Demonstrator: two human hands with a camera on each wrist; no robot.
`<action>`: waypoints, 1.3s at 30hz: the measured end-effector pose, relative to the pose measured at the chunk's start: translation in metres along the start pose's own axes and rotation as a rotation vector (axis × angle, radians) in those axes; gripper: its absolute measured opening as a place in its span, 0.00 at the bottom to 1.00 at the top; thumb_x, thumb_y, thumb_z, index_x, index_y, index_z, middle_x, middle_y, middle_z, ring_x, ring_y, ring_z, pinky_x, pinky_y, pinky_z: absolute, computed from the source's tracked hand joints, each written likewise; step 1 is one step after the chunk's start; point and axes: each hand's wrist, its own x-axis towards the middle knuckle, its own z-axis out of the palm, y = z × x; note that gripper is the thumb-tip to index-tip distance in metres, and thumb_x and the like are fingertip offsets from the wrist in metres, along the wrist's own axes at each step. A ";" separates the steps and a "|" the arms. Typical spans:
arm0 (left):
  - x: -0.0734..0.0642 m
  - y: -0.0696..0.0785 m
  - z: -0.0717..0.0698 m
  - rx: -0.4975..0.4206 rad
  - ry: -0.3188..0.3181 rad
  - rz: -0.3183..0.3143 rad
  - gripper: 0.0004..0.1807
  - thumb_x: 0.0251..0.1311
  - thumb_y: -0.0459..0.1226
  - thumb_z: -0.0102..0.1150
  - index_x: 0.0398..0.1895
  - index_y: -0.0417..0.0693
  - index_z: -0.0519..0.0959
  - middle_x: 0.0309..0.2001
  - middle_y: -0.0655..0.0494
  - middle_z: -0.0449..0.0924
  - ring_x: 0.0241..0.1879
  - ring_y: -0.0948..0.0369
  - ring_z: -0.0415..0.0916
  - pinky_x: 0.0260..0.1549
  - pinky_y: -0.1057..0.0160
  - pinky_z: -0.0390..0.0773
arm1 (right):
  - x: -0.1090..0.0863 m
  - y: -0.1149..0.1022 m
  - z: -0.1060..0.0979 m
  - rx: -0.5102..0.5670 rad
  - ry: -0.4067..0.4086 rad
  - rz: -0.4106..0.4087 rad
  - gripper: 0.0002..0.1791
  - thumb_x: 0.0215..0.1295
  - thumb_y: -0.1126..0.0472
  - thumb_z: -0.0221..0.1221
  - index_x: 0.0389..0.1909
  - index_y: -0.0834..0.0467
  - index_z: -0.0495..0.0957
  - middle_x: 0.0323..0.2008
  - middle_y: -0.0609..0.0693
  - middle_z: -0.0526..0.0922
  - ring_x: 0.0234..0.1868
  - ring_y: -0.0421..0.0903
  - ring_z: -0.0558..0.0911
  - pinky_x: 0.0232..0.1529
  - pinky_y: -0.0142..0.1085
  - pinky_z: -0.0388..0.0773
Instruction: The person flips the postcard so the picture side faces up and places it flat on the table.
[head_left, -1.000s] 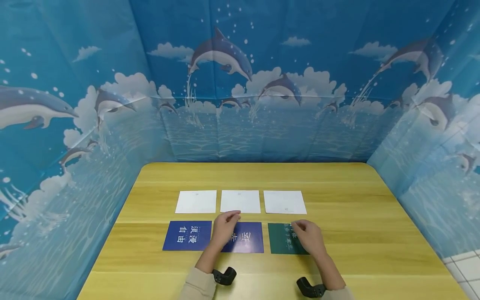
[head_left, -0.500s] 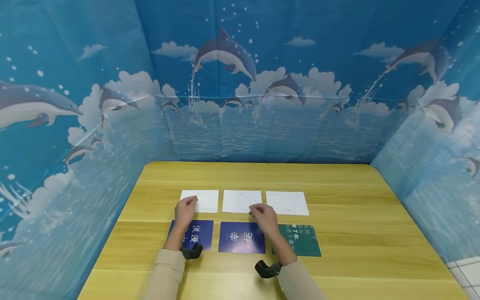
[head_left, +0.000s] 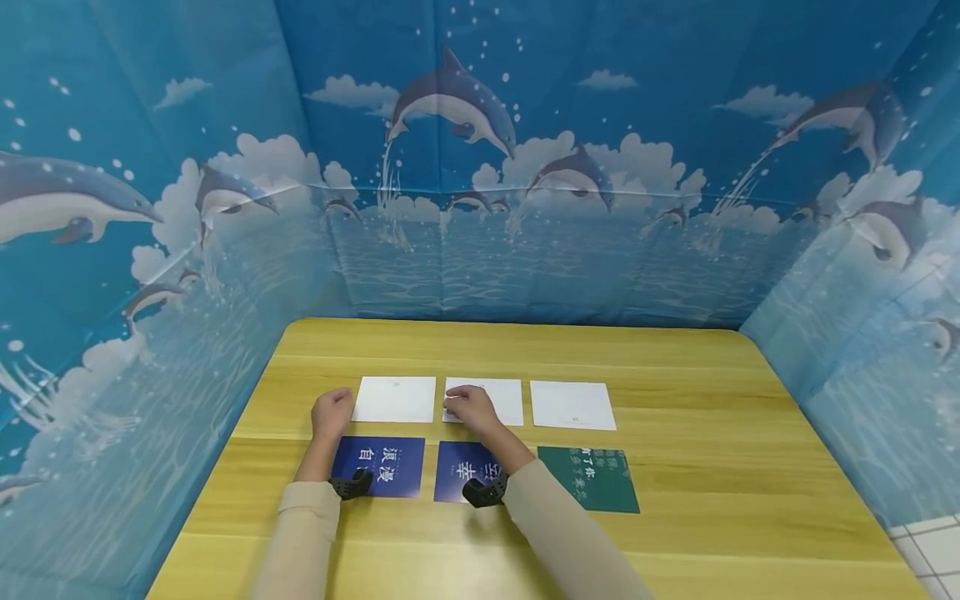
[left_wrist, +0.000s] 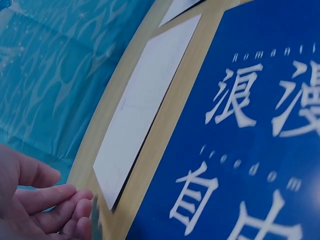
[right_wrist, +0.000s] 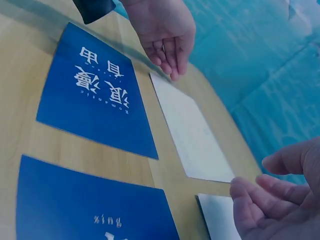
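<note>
My left hand [head_left: 332, 411] is beside the left edge of the left white card [head_left: 395, 400], its fingers loosely bent around nothing. In the left wrist view the fingertips [left_wrist: 82, 197] come near that card's corner. My right hand [head_left: 472, 406] hovers over the left part of the middle white card [head_left: 500, 402], thumb and fingers apart and holding nothing in the right wrist view. Nearer me lie a blue card with white characters [head_left: 405, 458], partly behind the left wrist camera, and a purple-blue card [head_left: 452, 471], partly covered by my right arm.
A third white card [head_left: 573, 406] lies to the right in the back row, with a green card [head_left: 611, 481] in front of it. All rest flat on a yellow wooden table [head_left: 712, 467]. A dolphin-print curtain [head_left: 480, 250] hangs around the table's back and sides.
Both hands have moved left and away from me: the left from the purple-blue card to beside the left white card, the right from the green card to the middle white card. The cards stay put.
</note>
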 end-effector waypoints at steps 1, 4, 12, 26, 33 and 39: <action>0.001 -0.001 -0.002 0.005 -0.014 -0.010 0.22 0.63 0.35 0.41 0.54 0.26 0.71 0.55 0.33 0.69 0.58 0.41 0.62 0.54 0.48 0.63 | 0.003 -0.001 0.003 -0.002 -0.006 0.013 0.17 0.61 0.66 0.53 0.49 0.72 0.74 0.37 0.60 0.81 0.39 0.53 0.80 0.41 0.45 0.75; 0.001 -0.001 -0.005 0.009 -0.055 -0.035 0.22 0.63 0.35 0.40 0.55 0.27 0.70 0.56 0.32 0.67 0.58 0.41 0.61 0.54 0.47 0.64 | 0.012 -0.001 0.009 -0.044 -0.012 0.043 0.18 0.60 0.66 0.54 0.49 0.71 0.74 0.37 0.59 0.81 0.37 0.51 0.80 0.39 0.41 0.75; 0.004 -0.002 -0.003 0.040 -0.084 -0.027 0.22 0.63 0.34 0.41 0.53 0.26 0.71 0.56 0.32 0.67 0.57 0.41 0.62 0.53 0.47 0.65 | 0.024 -0.002 0.016 -0.118 -0.028 0.095 0.18 0.57 0.69 0.54 0.49 0.69 0.75 0.43 0.58 0.79 0.39 0.50 0.77 0.35 0.38 0.73; 0.009 -0.003 0.000 0.079 -0.069 -0.001 0.20 0.63 0.34 0.43 0.51 0.26 0.72 0.53 0.32 0.70 0.56 0.41 0.64 0.53 0.47 0.65 | 0.022 -0.010 0.027 -0.203 -0.014 0.100 0.17 0.58 0.69 0.52 0.49 0.70 0.75 0.46 0.60 0.77 0.45 0.52 0.75 0.41 0.41 0.74; 0.010 -0.002 0.002 0.125 -0.030 0.050 0.17 0.57 0.27 0.49 0.48 0.25 0.75 0.47 0.33 0.75 0.50 0.42 0.70 0.46 0.50 0.72 | 0.027 -0.006 0.029 -0.165 0.022 0.117 0.17 0.59 0.67 0.53 0.49 0.70 0.75 0.47 0.61 0.77 0.49 0.54 0.74 0.45 0.43 0.74; 0.009 0.000 0.003 0.163 -0.019 0.085 0.23 0.42 0.20 0.57 0.47 0.25 0.75 0.42 0.35 0.78 0.43 0.45 0.75 0.40 0.53 0.76 | 0.032 -0.003 0.030 -0.162 0.057 0.148 0.17 0.58 0.66 0.53 0.46 0.69 0.77 0.45 0.59 0.78 0.47 0.53 0.75 0.46 0.43 0.73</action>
